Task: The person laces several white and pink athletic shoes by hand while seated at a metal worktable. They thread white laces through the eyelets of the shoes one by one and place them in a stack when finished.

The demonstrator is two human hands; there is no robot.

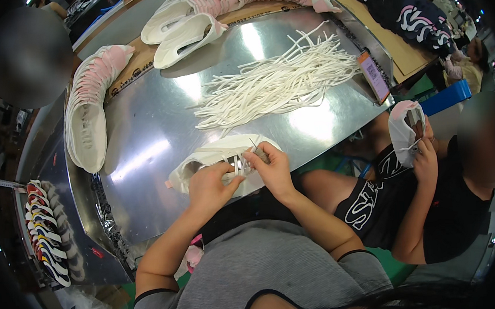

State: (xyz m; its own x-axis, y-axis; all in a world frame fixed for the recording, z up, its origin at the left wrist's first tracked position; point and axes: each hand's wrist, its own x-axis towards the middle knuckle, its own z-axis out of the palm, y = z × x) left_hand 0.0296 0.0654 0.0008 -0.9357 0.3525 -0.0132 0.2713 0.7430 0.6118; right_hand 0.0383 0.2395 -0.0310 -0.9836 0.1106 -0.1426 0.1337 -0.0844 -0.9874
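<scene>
Item: white shoe upper [216,159], near edge of steel table [160,132]. Left hand [209,186] clenched on upper; right hand [271,167] pinching white lace [252,145]. Risk: lace end slipping from eyelet if pinch loosens; loose lace pile [277,83] snagging.

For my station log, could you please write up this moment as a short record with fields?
Surface: shiny metal table
Left hand: left hand rests on the white shoe, holding it at the laces
Right hand: right hand on the same shoe, fingers pinching a lace end
Loose stock: pile of white laces mid-table
Other shoes: nested white-and-pink uppers along the left edge, another row at the far edge
Nearby: a co-worker's hand holding another white shoe on the right
</scene>
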